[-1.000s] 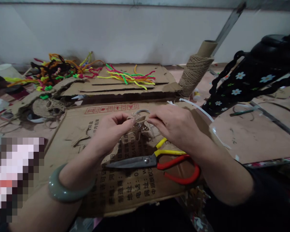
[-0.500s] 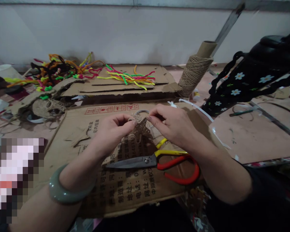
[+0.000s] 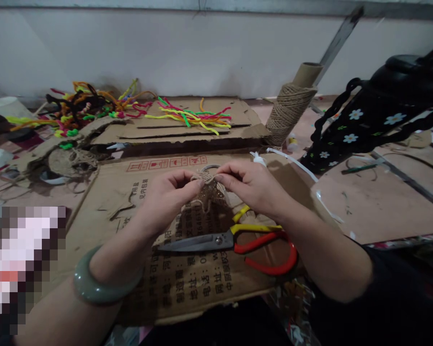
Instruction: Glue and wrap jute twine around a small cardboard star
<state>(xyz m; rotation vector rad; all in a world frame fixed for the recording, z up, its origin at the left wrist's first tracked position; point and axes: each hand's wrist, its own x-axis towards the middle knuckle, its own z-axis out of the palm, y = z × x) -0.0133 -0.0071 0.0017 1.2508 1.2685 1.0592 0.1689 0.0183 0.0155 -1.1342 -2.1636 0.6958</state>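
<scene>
A brown glittery star (image 3: 210,193) lies against a twine-wrapped ring (image 3: 210,168) between my hands, above the cardboard. My left hand (image 3: 171,192) is closed in a pinch on the jute twine (image 3: 205,179) at the star's left side. From the right, my right hand (image 3: 247,185) pinches the same twine near the star's top point, fingertips close to those of my left hand. My fingers partly hide the star and the ring. Scissors (image 3: 220,240) with one yellow and one red handle rest just below, on the printed cardboard (image 3: 108,259).
Coloured pipe cleaners (image 3: 191,115) lie on cardboard behind, with a tangled pile (image 3: 90,103) at back left. A twine spool (image 3: 290,110) and a black flowered bottle (image 3: 357,120) stand at right. Another twine-wrapped ring (image 3: 68,163) sits at left. A blurred-out object (image 3: 18,264) is at lower left.
My right hand has shifted slightly left, bringing its fingertips nearer my left hand and over the star's top. The left hand stays in about the same place.
</scene>
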